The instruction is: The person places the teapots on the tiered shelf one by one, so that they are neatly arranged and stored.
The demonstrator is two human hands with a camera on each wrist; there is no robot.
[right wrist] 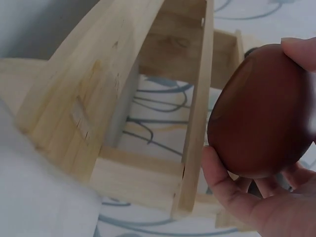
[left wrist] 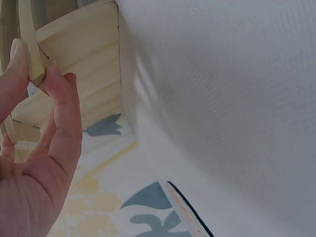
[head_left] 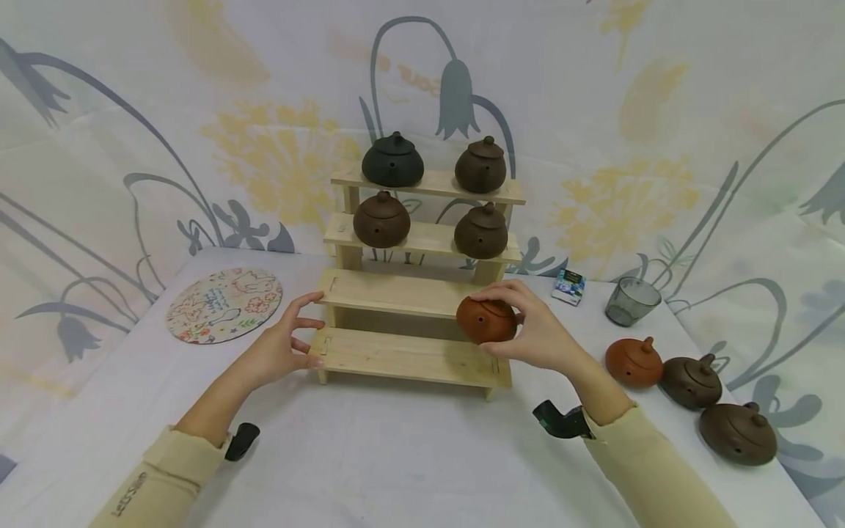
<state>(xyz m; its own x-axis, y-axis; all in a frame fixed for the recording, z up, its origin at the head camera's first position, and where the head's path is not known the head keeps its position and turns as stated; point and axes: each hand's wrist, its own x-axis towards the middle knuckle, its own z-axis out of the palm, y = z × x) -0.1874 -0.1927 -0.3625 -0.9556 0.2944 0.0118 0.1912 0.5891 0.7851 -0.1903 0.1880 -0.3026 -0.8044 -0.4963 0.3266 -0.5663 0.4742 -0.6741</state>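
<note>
In the head view my right hand [head_left: 543,330] grips a small reddish-brown clay teapot [head_left: 480,321] between thumb and fingers. It is held in front of the right end of the stepped wooden shelf [head_left: 403,357], near the lower two boards. The right wrist view shows the smooth rounded side of that teapot [right wrist: 264,118] close to a board edge. At the shelf's left end, my left hand [head_left: 280,353] pinches a board edge between thumb and finger, as the left wrist view also shows. Dark teapots stand in pairs on the upper two boards, including a black one [head_left: 392,165].
On the right of the white-covered table stand another reddish teapot [head_left: 634,363], two dark brown teapots [head_left: 737,434], a grey glass cup [head_left: 631,302] and a small blue packet [head_left: 568,287]. A round patterned board [head_left: 224,306] lies left. Patterned cloth hangs behind.
</note>
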